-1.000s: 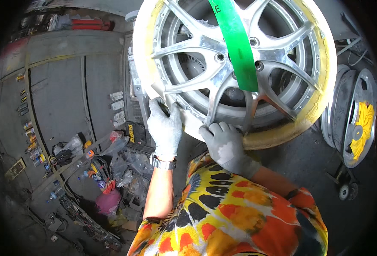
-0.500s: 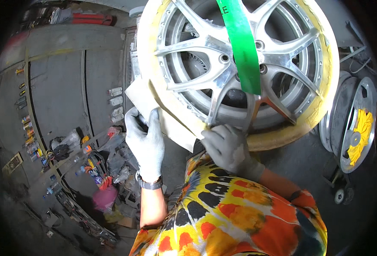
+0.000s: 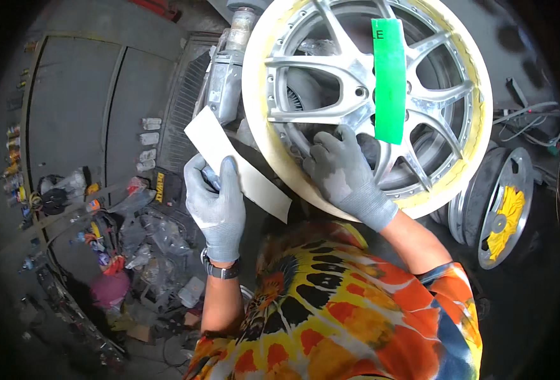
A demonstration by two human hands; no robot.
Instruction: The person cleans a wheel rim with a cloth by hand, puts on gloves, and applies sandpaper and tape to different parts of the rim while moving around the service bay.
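My gloved left hand (image 3: 215, 199) pinches a cream-white, paper-like strip (image 3: 248, 176) between thumb and fingers. The strip slants down to the right, beside the wheel. My gloved right hand (image 3: 343, 171) lies over a lower-left spoke of a silver alloy wheel (image 3: 318, 117), its fingers bent around it; their tips are partly hidden. Yellowish masking tape (image 3: 479, 120) runs around the wheel's rim. Across the hub lies a bright green strip (image 3: 389, 82) with dark lettering at its upper end.
Behind the wheel at left stands a grey motor-like machine (image 3: 225, 82). Another wheel (image 3: 505, 209) with a yellow cloth (image 3: 507, 225) stands at right. Cables (image 3: 527, 120) hang above it. Plastic bags (image 3: 166, 237) and clutter fill the floor at lower left.
My right hand has let go of the strip's lower corner and moved up onto the wheel's spoke. The strip stays in my left hand, now apart from the rim. The view has shifted.
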